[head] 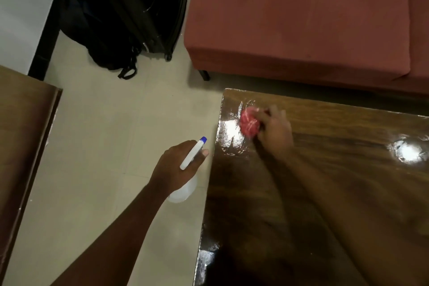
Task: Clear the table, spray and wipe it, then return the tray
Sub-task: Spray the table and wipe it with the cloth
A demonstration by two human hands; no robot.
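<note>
Glossy table [325, 169], far-left corner wet. My right hand [275, 129] grips red cloth [248, 123], wiping step; left hand [178, 165] holds spray bottle [192, 154] beside edge. Next, I judge: wipe rightward.

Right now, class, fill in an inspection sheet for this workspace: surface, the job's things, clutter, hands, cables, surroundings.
surface: dark wooden table, glossy, shiny streaks near its far left corner.
job's things: red cloth on the table at that corner; spray bottle held off the table's left edge, over the floor; tray not in view.
clutter: nothing seen.
hands: left hand grips the spray bottle; right hand, blurred, holds the red cloth against the table.
cables: nothing seen.
surroundings: red sofa beyond the table; black luggage on the floor; another wooden piece at left.
</note>
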